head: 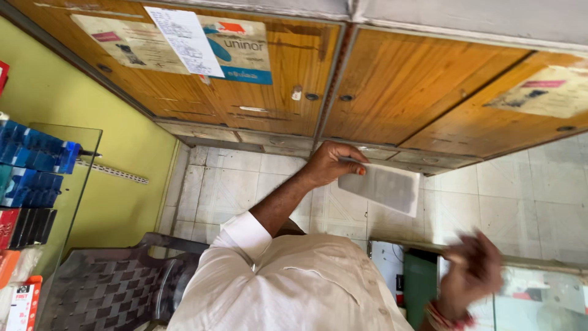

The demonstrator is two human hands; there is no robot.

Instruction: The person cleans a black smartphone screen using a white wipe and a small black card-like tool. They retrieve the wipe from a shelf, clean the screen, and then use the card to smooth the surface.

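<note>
Overhead, the left hand (329,162) was stretched out from a rolled white cotton sleeve (247,233), its fingers curled shut around one short edge of a flat, rectangular translucent pouch (381,187), greyish and slightly frosted, thin enough to bend a little. The pouch hung above the pale, square-tiled floor (527,196) in front of the varnished wooden cabinet doors (416,86), whose grain ran in orange-brown streaks and which carried paper posters (184,40). The right hand (470,270) was lower, near a glass-topped table (539,288), wearing a reddish beaded bracelet (446,320); it was so blurred that I could not tell whether it was open or closed, and nothing showed in it. To the left sat a dark plastic chair (110,288) with a woven checker pattern, and a glass shelf (67,184) with stacked blue boxes (37,153).
</note>
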